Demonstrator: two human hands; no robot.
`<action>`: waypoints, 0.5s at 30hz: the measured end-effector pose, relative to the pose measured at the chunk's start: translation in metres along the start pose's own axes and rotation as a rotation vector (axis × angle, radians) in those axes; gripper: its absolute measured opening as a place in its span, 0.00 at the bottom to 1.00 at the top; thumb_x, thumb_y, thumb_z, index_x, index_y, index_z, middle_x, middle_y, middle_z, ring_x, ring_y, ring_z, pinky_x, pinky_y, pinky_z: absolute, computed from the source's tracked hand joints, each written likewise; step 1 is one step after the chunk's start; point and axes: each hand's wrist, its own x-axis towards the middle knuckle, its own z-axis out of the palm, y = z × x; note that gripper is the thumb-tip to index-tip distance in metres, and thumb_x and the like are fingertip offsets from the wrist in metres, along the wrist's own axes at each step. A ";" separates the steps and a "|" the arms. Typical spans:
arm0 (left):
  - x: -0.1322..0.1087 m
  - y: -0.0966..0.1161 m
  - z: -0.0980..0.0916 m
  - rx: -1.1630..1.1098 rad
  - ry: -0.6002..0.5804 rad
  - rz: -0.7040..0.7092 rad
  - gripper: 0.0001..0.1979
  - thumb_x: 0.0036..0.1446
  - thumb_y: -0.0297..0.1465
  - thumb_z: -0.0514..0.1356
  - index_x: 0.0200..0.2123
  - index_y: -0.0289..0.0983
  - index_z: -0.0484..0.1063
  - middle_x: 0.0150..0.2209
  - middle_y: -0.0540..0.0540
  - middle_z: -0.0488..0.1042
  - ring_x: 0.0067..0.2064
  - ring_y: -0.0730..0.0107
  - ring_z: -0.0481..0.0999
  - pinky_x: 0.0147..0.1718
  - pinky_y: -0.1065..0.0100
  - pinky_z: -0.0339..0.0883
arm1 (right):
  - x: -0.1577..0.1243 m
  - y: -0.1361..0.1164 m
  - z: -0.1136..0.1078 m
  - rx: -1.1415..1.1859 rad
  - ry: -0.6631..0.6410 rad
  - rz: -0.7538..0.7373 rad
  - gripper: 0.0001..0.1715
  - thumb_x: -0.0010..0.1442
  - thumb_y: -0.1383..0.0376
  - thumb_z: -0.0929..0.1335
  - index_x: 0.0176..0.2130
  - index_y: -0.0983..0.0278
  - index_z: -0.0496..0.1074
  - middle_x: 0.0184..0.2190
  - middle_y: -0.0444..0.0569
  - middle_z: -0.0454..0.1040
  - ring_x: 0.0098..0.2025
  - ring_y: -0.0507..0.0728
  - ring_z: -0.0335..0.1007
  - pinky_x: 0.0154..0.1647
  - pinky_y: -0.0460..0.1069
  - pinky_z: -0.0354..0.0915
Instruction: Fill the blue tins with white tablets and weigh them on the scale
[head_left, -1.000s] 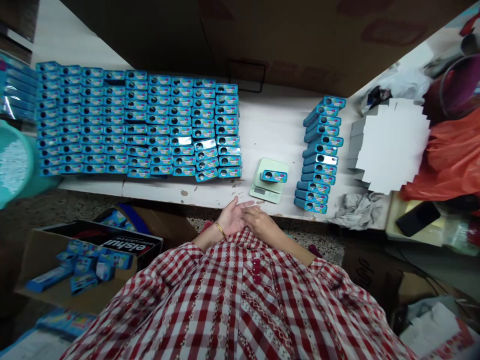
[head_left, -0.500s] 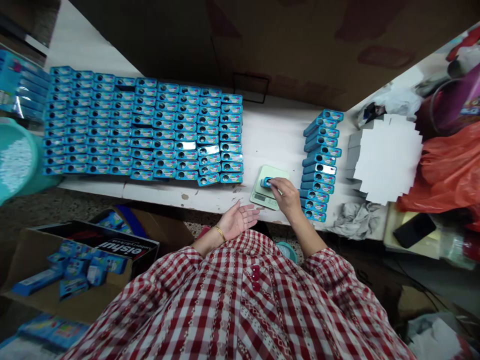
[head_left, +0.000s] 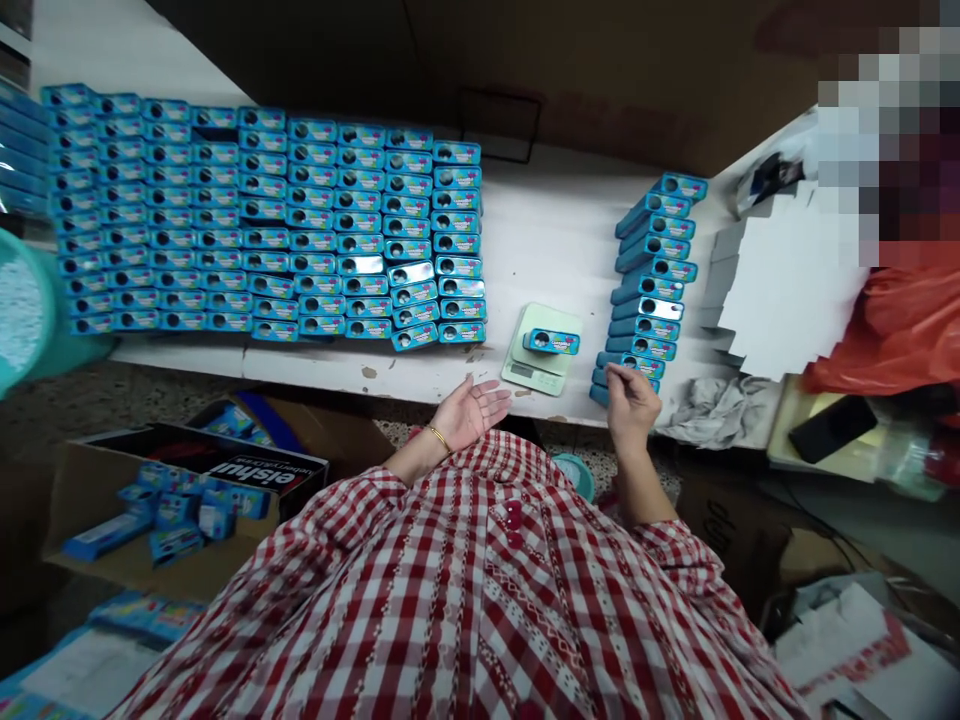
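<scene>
A small pale green scale [head_left: 525, 372] sits near the front edge of the white table [head_left: 540, 240] with one blue box [head_left: 551, 342] lying on it. My left hand [head_left: 471, 412] hovers palm up at the table's edge, fingers spread, holding nothing. My right hand [head_left: 631, 402] is at the near end of a leaning column of blue boxes [head_left: 649, 285], its fingers curled onto the nearest box there. A large block of several rows of the same blue boxes [head_left: 262, 225] covers the table's left part.
A stack of white flat cardboard [head_left: 787, 290] and a crumpled grey cloth [head_left: 709, 410] lie right of the column. A phone [head_left: 829, 428] and an orange bag [head_left: 900, 330] are further right. An open carton with blue boxes [head_left: 172, 505] stands on the floor, lower left.
My right hand left the box on the scale and moved right to the near end of the column. My left hand stayed palm up at the table edge.
</scene>
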 end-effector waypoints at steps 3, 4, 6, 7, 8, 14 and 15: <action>0.002 0.000 0.002 0.015 -0.001 -0.003 0.21 0.59 0.40 0.48 0.43 0.30 0.69 0.38 0.35 0.75 0.42 0.61 0.75 0.45 0.60 0.63 | 0.010 -0.003 0.002 0.002 0.018 -0.015 0.11 0.56 0.62 0.65 0.37 0.65 0.73 0.33 0.49 0.75 0.37 0.53 0.71 0.42 0.52 0.67; 0.002 0.001 0.003 0.018 -0.002 0.001 0.21 0.59 0.40 0.48 0.44 0.30 0.69 0.38 0.35 0.75 0.42 0.61 0.75 0.45 0.61 0.63 | 0.013 -0.004 0.003 0.006 0.009 -0.016 0.12 0.56 0.62 0.65 0.38 0.65 0.73 0.34 0.49 0.75 0.37 0.53 0.71 0.41 0.51 0.67; 0.002 0.002 0.003 0.021 0.002 0.011 0.21 0.60 0.40 0.47 0.45 0.30 0.69 0.38 0.36 0.76 0.41 0.62 0.75 0.44 0.61 0.64 | 0.018 -0.006 0.004 0.012 -0.025 -0.018 0.13 0.56 0.62 0.64 0.40 0.64 0.72 0.35 0.50 0.74 0.37 0.53 0.70 0.40 0.51 0.68; 0.002 0.003 0.003 0.022 0.008 0.017 0.21 0.60 0.40 0.47 0.46 0.31 0.68 0.38 0.36 0.76 0.40 0.62 0.75 0.44 0.61 0.64 | 0.019 -0.006 0.005 0.011 -0.049 -0.022 0.14 0.56 0.62 0.64 0.41 0.64 0.72 0.37 0.50 0.73 0.37 0.53 0.70 0.39 0.51 0.69; 0.002 0.004 0.003 0.021 0.013 0.022 0.21 0.60 0.40 0.48 0.46 0.31 0.68 0.38 0.37 0.76 0.40 0.63 0.75 0.43 0.62 0.64 | 0.020 -0.007 0.006 0.005 -0.073 -0.028 0.15 0.55 0.61 0.64 0.43 0.64 0.71 0.38 0.51 0.72 0.37 0.53 0.69 0.38 0.51 0.69; 0.003 0.009 0.003 -0.002 0.034 0.052 0.20 0.59 0.39 0.48 0.44 0.32 0.69 0.37 0.38 0.76 0.38 0.64 0.75 0.40 0.63 0.66 | 0.028 -0.013 0.013 -0.026 -0.179 -0.120 0.22 0.54 0.61 0.66 0.49 0.62 0.67 0.45 0.54 0.67 0.43 0.55 0.67 0.37 0.51 0.70; 0.002 0.011 0.004 -0.010 0.041 0.071 0.19 0.59 0.39 0.48 0.43 0.32 0.70 0.36 0.38 0.76 0.38 0.64 0.75 0.39 0.63 0.66 | 0.030 -0.015 0.014 -0.027 -0.188 -0.143 0.22 0.54 0.61 0.66 0.49 0.63 0.67 0.46 0.54 0.67 0.45 0.56 0.66 0.38 0.52 0.70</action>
